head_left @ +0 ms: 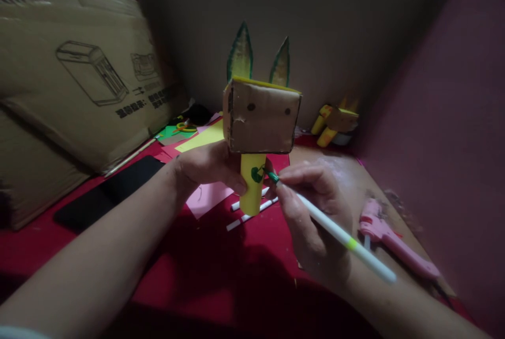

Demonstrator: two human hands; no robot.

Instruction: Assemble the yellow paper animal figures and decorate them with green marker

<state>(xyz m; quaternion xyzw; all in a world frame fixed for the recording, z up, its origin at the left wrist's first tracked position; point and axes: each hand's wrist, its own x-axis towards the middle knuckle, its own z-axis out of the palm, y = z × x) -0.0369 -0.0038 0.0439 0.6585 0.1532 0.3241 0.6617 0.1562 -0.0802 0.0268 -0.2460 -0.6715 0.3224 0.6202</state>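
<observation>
My left hand [216,171] is closed around a cardboard animal figure [264,121], gripping it behind and beside its yellow tube leg [250,202]. The figure has a boxy brown cardboard body, two dark dots on its front, and two pointed ears [239,55] edged in green. A dark green filled patch [257,174] shows on the yellow tube. My right hand [315,207] pinches a white marker [335,231] with a lime band, its green tip at the patch. Part of my left hand's fingers is hidden behind the figure.
A pink glue gun [394,239] lies on a board at the right. Two white markers [236,223] and a pink paper sheet [209,199] lie behind the figure. A black tablet-like slab [106,192], a large cardboard box [79,92] and another yellow-legged figure [337,121] stand farther off.
</observation>
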